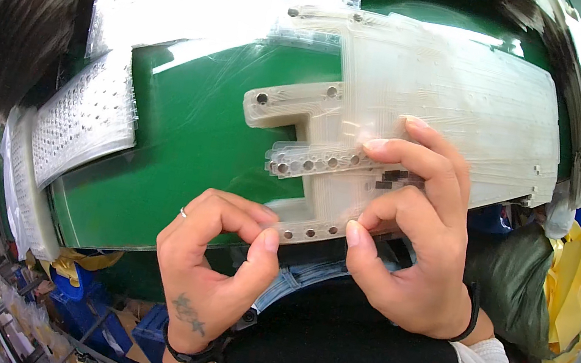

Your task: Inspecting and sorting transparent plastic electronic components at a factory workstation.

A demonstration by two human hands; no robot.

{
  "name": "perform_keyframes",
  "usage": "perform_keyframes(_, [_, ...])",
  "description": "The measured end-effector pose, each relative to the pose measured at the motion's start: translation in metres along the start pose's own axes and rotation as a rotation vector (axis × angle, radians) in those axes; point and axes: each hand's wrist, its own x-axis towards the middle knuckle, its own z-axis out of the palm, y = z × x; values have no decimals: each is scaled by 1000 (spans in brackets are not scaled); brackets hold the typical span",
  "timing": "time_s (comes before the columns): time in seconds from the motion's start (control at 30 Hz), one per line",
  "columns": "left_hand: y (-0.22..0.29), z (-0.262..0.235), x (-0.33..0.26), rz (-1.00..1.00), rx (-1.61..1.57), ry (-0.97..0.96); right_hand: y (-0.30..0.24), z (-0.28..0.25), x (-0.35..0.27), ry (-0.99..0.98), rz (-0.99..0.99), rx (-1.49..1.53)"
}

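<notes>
A layered stack of thin, translucent plastic sheets [451, 93] lies on a green work surface [193, 119]. Fine lines run across it, and its left side is cut into arms with dark round spots. My left hand [218, 246] pinches the tip of the lowest arm between thumb and index finger. Farther right along the same near edge, my right hand [424, 235] has thumb and index finger closed on the sheet's rim, while its other fingers rest over the stack. A narrow arm with a row of spots [309, 163] sticks out above the hands.
Shiny clear sheets with rows of spots [91, 110] lie along the far and left sides of the surface. White sheet stacks [21, 183] stand at its left end. Yellow material [572, 282] and a dark green bag [526, 290] are at right; a blue bin [77, 284] is below left.
</notes>
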Motion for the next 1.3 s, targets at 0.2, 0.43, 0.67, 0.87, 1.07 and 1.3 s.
perform_keyframes(0.2, [-1,1,0,5,23,18,0,4,1,37,-41,-63])
perform_keyframes(0.43, [2,-6,2,76,180,-12,0,4,1,23,-92,-165])
perform_keyframes(0.67, [1,5,3,157,206,-7,6,7,0,65,-101,-99])
perform_keyframes(0.87, [-6,2,0,-24,-76,-89,9,8,-2,96,-112,-88])
perform_keyframes(1.07, [-1,-13,3,104,37,-97,13,-1,-4,48,-146,-23])
perform_keyframes(1.3, [12,5,11,451,145,30,15,-7,-7,80,-176,108])
